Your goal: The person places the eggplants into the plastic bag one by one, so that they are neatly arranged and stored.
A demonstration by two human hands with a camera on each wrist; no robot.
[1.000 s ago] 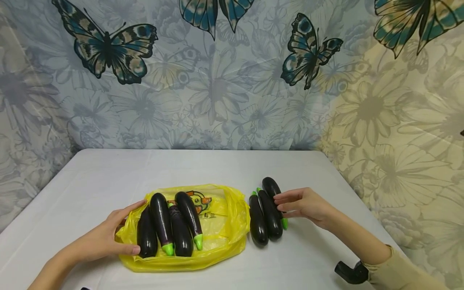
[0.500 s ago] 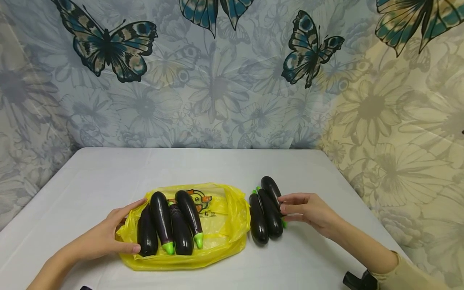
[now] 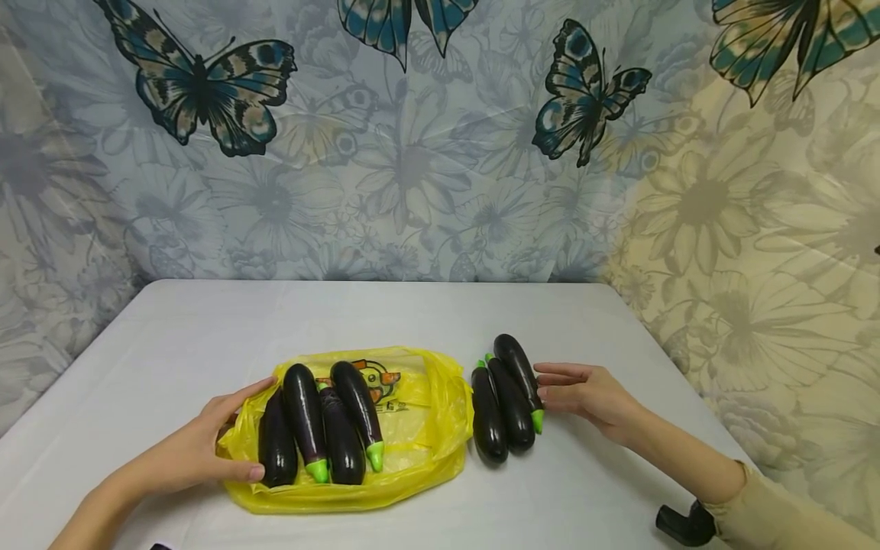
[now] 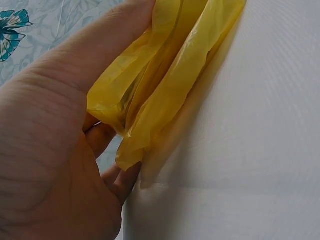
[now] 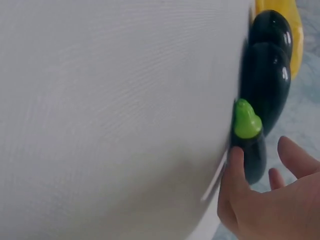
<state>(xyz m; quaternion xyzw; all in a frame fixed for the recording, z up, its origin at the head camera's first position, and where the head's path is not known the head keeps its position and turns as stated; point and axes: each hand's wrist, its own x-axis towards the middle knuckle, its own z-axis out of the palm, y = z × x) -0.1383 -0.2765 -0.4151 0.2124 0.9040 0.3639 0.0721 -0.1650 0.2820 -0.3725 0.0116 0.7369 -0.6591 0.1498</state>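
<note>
My left hand (image 3: 199,443) spans the left side of a yellow plastic bag (image 3: 429,451) and holds its edge, with thumb at the front and fingers toward the back. In the left wrist view, folds of the bag (image 4: 165,90) lie between thumb and fingers. Several dark eggplants (image 3: 305,416) with green caps lie side by side in the bag's left part. Three more eggplants (image 3: 510,401) rest on the table right of the bag. Beside the rightmost one, my right hand (image 3: 591,401) has relaxed, parted fingers, its fingertips right at that eggplant's side. Its green cap (image 5: 246,120) shows in the right wrist view.
A white-covered table (image 3: 378,313) stretches under everything, its back edge against a patterned wall hanging (image 3: 412,191) with butterflies. A black object (image 3: 686,524) sits by the right sleeve (image 3: 770,508). A small dark thing (image 3: 160,546) shows at the bottom edge.
My right hand has drawn back slightly to the right from over the rightmost eggplant, which shows more fully. My left hand, the bag and the eggplants stay practically in place.
</note>
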